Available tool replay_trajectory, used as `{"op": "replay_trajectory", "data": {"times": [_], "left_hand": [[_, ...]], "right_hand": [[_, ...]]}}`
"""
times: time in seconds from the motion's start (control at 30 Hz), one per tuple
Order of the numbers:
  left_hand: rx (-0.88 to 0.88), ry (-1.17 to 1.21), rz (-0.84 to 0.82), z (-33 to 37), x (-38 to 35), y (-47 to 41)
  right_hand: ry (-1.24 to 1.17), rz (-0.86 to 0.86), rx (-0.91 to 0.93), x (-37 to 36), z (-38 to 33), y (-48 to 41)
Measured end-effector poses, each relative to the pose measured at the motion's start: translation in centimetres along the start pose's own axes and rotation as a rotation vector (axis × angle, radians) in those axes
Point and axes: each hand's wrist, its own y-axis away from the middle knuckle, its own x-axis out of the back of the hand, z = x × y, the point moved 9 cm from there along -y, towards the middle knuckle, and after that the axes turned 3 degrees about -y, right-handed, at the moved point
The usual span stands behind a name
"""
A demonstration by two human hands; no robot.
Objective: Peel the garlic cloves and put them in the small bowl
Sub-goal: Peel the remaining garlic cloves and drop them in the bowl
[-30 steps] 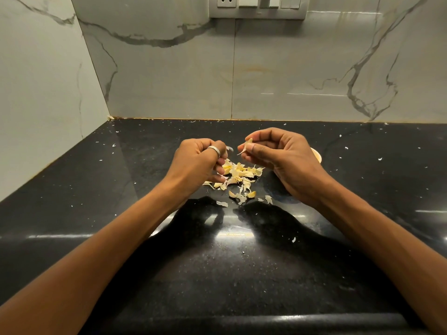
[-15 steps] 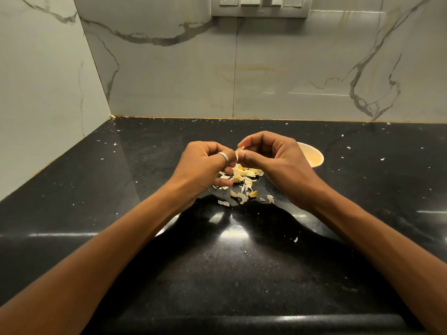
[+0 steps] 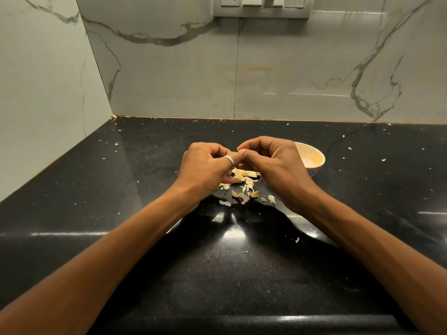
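A black speckled worktop meets marble-veined wall tiles, with a switch panel high on the wall. The left hand, with a ring on it, has its fingers curled in and meets the right hand tip to tip. Together they pinch a pale piece that is mostly hidden; I cannot tell if it is a clove. Garlic peels lie on the worktop beneath the hands. The small bowl stands just behind the right hand.
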Motion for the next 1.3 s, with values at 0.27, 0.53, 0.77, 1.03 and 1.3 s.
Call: {"op": "replay_trajectory", "data": {"times": [0.27, 0.53, 0.77, 1.03, 1.3], "left_hand": [[0.014, 0.022, -0.093, -0.1, -0.5, -0.1], [0.032, -0.028, 0.012, -0.7, 1.8, -1.0], [-0.131, -0.075, -0.121, 1.2, 0.3, -0.4], [-0.219, -0.134, -0.114, 1.4, 0.1, -0.3], [-0.171, -0.090, -0.130, 0.5, -0.1, -0.5]], "right_hand": [[-0.300, -0.059, -0.223, 0.1, 0.8, 0.1], [-0.339, -0.078, -0.275, 0.5, 0.3, 0.1], [-0.293, -0.055, -0.298, 0.8, 0.8, 0.1], [-0.308, -0.083, -0.256, 0.6, 0.9, 0.1], [-0.234, -0.092, -0.193, 0.5, 1.0, 0.1]]}}
